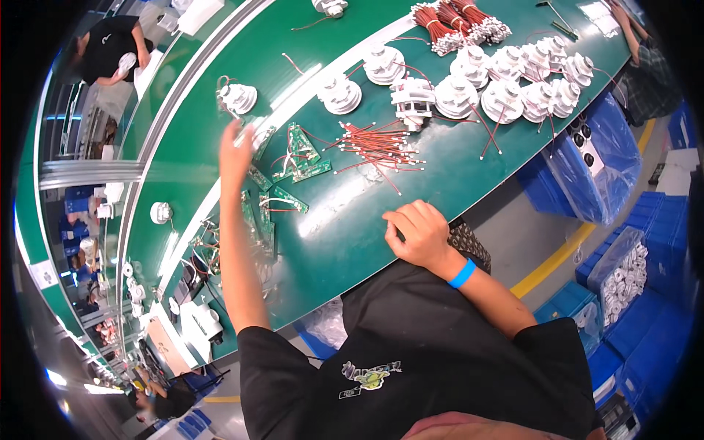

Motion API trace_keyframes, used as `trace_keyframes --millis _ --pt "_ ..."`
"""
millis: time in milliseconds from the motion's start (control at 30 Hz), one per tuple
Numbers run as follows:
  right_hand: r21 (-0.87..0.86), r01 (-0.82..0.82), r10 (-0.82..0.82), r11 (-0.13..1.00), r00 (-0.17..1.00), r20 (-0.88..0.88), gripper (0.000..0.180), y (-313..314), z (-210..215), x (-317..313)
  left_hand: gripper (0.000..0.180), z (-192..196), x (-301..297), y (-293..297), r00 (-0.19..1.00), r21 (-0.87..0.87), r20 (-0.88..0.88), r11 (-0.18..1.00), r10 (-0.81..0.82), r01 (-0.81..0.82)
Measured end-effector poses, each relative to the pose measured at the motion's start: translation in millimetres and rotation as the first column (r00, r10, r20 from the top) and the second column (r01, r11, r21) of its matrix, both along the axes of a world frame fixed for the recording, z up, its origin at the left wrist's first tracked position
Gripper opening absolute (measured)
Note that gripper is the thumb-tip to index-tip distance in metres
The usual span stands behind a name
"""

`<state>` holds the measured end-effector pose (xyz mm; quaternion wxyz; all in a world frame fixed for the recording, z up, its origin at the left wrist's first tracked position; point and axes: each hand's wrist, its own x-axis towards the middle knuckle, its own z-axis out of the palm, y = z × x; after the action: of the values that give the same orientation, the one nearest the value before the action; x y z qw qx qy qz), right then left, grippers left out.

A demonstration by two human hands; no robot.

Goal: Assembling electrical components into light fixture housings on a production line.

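Observation:
My left hand (236, 150) reaches out over the green workbench (345, 220), fingers on a small green circuit board (260, 139) near a white round part (237, 97). More green circuit boards (304, 158) with red and white wires lie just right of it. My right hand (416, 231) rests at the bench's near edge, fingers curled, a blue band on the wrist; whether it holds anything is hidden. A loose bundle of short red wires (378, 147) lies beyond it.
Several white round parts (506, 81) crowd the bench's far right, with tied red wire bundles (458, 22) behind. Blue bins (609, 158) with bagged parts stand on the floor at right. Other people work at the upper left and upper right.

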<state>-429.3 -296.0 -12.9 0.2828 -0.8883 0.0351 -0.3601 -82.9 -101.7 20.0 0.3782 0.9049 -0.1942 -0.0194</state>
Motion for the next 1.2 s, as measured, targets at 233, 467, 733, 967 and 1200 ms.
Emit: trace_keyframes --millis 233,467,733,967,1200 --pt "0.164 -0.066 0.102 0.984 0.969 -0.223 0.016 -3.4 28.0 5.1 0.022 4.1 -68.9 8.1 0.939 0.237 0.199 0.944 -0.279 0.23" --pt "0.186 -0.12 0.16 0.975 0.962 -0.221 0.066 -43.4 86.6 113.4 0.023 29.5 -105.0 14.9 0.989 -0.017 0.147 1.0 -0.021 0.024" --pt "-0.137 -0.038 0.004 0.99 0.971 -0.24 0.05 -54.3 53.4 190.2 0.026 58.5 -130.4 26.6 0.991 -0.8 -0.024 0.592 0.13 -0.097" --pt "0.273 -0.258 0.274 0.927 0.961 -0.023 0.059 -12.4 97.7 83.3 0.035 50.4 -139.0 65.0 0.955 -0.939 -0.295 0.179 0.012 -0.292" --pt "0.036 -0.168 0.172 0.985 0.954 -0.246 0.062 37.0 61.3 9.9 0.037 52.4 -200.7 50.6 0.871 -0.819 -0.486 0.382 -0.066 -0.428"
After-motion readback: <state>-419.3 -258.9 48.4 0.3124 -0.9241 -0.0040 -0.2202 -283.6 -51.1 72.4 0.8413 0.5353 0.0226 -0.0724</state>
